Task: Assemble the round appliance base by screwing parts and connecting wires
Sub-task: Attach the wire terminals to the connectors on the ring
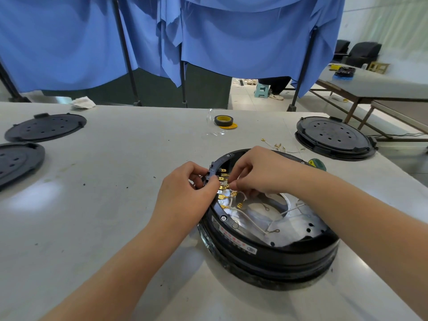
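Covers on the left: two flat black perforated lids (pixel 46 127) and (pixel 17 162) lie on the grey table (pixel 115 205), well apart from the work.
Cloth: a crumpled white rag (pixel 83 102) sits at the far table edge.
Left hand: the left hand (pixel 185 191) has its fingers curled, pinching the black terminal block (pixel 212 173) on the rim of the round base.
Terminals: a column of brass spade tabs (pixel 222 181) runs between the two hands.
Tape: a black and yellow roll of tape (pixel 223 120) lies farther back, near the middle.
Right hand: the right hand (pixel 259 173) reaches over the rim, fingertips pinched at a white wire (pixel 240 193) by the brass tabs.
Round base: the black round appliance base (pixel 268 251) stands on the table right of centre, open side up, with loose white leads with ring ends inside.
Loose wires: a few spare leads (pixel 283 147) lie just behind it.
Far right: another black base (pixel 334 137) rests near the table corner; a green-handled tool (pixel 318 163) peeks out beside the right forearm.
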The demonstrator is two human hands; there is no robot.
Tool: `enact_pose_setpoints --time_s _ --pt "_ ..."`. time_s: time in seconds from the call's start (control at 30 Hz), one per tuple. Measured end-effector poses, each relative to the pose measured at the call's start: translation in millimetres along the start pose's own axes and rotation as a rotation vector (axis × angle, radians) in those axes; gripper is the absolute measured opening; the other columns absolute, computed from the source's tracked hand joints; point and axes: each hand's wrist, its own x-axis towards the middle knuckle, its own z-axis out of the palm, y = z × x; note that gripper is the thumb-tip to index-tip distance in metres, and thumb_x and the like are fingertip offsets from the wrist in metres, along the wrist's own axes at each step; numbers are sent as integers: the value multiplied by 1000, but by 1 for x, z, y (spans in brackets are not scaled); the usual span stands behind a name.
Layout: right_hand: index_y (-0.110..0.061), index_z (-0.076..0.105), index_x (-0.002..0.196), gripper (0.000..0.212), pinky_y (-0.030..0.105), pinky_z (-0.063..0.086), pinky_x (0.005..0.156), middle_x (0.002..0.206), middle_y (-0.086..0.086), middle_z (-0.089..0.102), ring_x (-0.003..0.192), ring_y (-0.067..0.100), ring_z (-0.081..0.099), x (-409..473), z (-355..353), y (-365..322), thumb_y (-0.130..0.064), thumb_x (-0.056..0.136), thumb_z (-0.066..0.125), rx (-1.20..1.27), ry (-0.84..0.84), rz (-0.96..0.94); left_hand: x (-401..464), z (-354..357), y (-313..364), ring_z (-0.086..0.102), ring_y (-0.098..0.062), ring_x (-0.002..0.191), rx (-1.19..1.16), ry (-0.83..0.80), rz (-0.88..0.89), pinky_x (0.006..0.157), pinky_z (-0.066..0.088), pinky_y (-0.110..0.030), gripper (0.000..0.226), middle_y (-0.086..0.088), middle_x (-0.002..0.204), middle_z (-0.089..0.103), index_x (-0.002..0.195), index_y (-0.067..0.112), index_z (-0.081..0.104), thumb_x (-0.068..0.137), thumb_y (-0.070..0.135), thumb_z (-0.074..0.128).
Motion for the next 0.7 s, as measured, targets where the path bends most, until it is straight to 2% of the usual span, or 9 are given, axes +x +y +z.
enact_pose_setpoints --time_s 0.23,0.4,0.5,0.6,0.7 --pt "-13 72 77 7 21 58 58 60 3 68 55 11 64 3 -5 -2 -11 83 73 152 -75 80 0 0 1 49 -4 49 2 4 5 49 40 -18 12 0 64 62 73 30 61 81 31 70" --pt "-7 73 76 8 22 58 56 62 8 69 58 15 66 4 0 -3 -8 83 72 221 -46 114 0 0 1 48 -6 49 -1 3 15 50 42 -24 12 -3 65 62 73 29 62 81 30 70" --pt "-7 73 75 8 25 59 59 64 9 70 60 16 67 5 4 -2 -8 83 72 222 -16 119 0 0 1 54 -12 53 14 5 23 51 43 -25 11 -2 65 63 74 29 62 81 31 70" --pt "-9 73 74 9 30 61 67 64 8 71 63 18 69 6 6 -1 -11 83 73 194 16 109 0 0 0 53 -14 53 26 7 29 48 40 -19 10 -1 63 61 75 29 62 81 32 70" --pt "-11 73 72 10 27 60 63 62 5 70 58 13 67 6 7 1 -12 83 73 179 37 99 0 0 -1 46 -9 51 27 -1 33 48 36 -15 10 1 58 55 76 27 62 81 30 70"
